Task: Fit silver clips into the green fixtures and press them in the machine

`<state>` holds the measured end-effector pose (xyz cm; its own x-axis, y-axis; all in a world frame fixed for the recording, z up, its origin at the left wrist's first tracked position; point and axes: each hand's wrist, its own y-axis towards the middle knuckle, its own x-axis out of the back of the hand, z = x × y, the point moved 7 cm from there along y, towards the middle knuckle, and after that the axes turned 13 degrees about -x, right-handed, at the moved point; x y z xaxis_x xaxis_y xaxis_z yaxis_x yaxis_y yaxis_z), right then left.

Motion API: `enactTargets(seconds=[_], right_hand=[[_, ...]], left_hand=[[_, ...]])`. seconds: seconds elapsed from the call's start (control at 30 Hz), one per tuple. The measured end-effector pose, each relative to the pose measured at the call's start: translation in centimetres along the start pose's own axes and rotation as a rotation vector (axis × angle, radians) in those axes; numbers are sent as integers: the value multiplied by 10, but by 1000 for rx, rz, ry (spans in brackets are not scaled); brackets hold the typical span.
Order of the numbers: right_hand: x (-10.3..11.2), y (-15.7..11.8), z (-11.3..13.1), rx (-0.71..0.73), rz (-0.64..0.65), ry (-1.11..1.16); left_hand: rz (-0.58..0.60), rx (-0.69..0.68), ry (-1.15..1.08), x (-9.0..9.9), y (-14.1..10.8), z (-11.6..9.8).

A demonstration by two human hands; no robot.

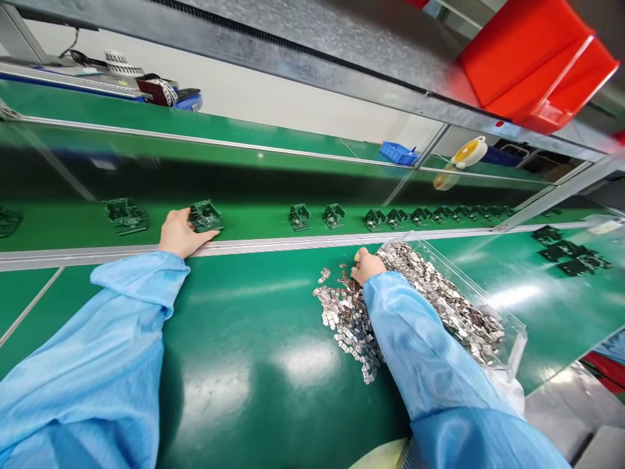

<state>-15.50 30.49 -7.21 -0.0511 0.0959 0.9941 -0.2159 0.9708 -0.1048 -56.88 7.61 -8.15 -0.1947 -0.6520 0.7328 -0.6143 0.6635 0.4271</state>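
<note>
Behind a green counter (254,306) ran a strip (258,221) where, left of a clear tray (516,348), the left hand (181,234), half-curled, gripped a green assembly (207,216), while the right hand (368,266), bunched, any hold unclear, was at loose metal pieces (349,319).

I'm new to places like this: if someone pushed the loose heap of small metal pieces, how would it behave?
The heap of small metal pieces would probably spread rather than move as one, since its edge pieces lie scattered. Those pieces would likely slide easily on the glossy green worktop. Being flat-looking, they seem unlikely to roll.
</note>
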Motion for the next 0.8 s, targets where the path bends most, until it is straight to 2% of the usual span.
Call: enactTargets(seconds=[0.13,0.2,0.27,0.47,0.57,0.67,0.8], right_hand=[[-1,-6,0,69,-12,14],[-2,-8,-1,105,-13,25],[-4,-9,-3,134,-12,36],[-4,-9,-3,218,-14,80],[-2,-11,6,284,-24,109],[-4,-14,17,345,-8,109],[-9,-16,25,376,5,91]], left_hand=[[-129,94,-217,7,-19,-21],[-175,129,-387,3,-31,-36],[-173,129,-541,-8,-45,-53],[39,68,-967,-53,-91,-115],[141,39,-1010,-67,-109,-140],[195,-32,-975,-71,-116,-156],[194,-71,-960,-71,-116,-159]])
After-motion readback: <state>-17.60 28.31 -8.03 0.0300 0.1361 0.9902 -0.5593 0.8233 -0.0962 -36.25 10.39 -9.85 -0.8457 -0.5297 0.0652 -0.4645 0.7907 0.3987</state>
